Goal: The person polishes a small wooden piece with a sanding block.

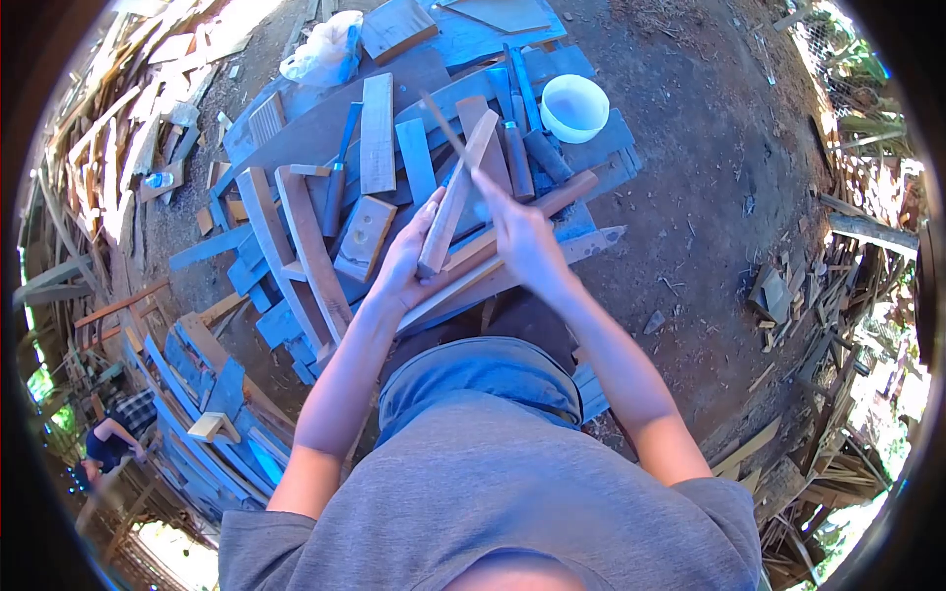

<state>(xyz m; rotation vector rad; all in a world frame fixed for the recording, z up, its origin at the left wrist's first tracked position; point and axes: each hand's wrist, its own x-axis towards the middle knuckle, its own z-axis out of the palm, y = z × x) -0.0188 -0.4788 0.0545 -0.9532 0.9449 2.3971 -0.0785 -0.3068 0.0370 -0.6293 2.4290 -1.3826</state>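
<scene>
My left hand (404,261) is wrapped around a tapered wooden piece (458,202), which is tilted with its narrow end pointing away from me. My right hand (524,236) is closed on a long thin stick-like tool (448,128) that crosses the upper part of the wooden piece. Motion blurs the tool and the fingers, so its exact kind does not show. Just beyond both hands, chisels with wooden handles (517,163) lie on the bench. Another chisel (337,187) rests to the left of my left hand.
Wooden boards (377,133) and long strips (313,246) cover the low bench. A white bucket (574,108) stands at its far right, a plastic bag (323,51) at the far left. Scrap wood (108,148) is heaped around the dirt ground. Another person (110,438) is at the lower left.
</scene>
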